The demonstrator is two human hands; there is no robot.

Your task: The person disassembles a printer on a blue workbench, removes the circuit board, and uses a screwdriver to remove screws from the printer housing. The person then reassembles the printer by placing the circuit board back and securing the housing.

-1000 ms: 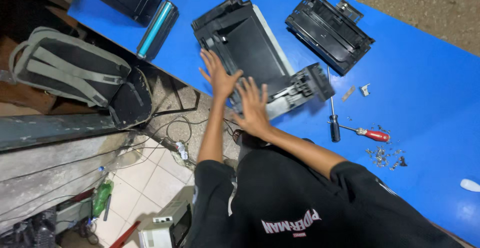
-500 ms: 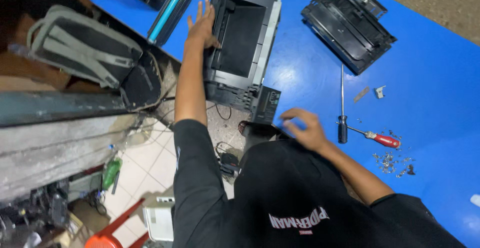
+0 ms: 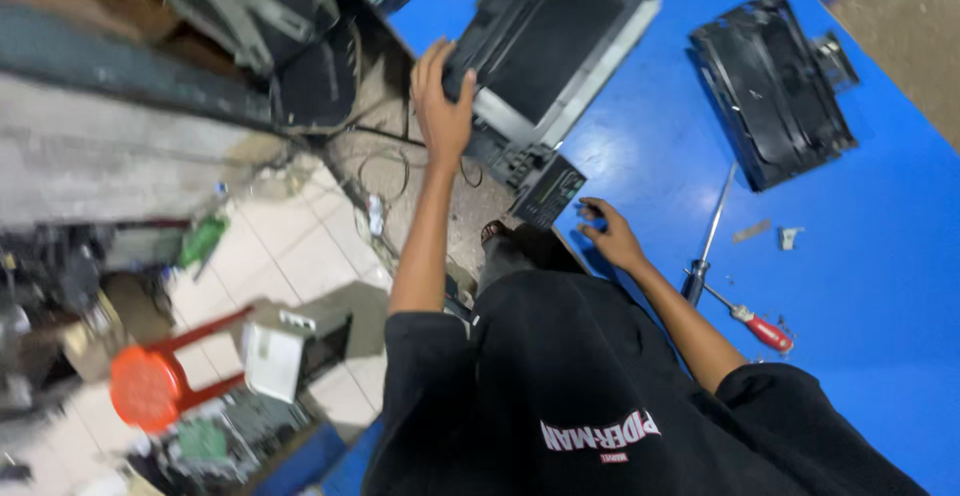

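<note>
The left hand (image 3: 442,106) lies flat with spread fingers on the near edge of the black printer body (image 3: 548,56), which sits at the edge of the blue table (image 3: 900,256) and hangs a bit over it. The right hand (image 3: 608,236) rests loose and partly curled on the table, beside the printer's small front panel (image 3: 547,194), grasping nothing. To move the printer well, I think both hands should grip it low and slide it away from the edge (it looks heavy). The far end of the printer is cut off, and the picture is blurry, so small parts by the two screwdrivers (image 3: 735,306) are hard to make out
</note>
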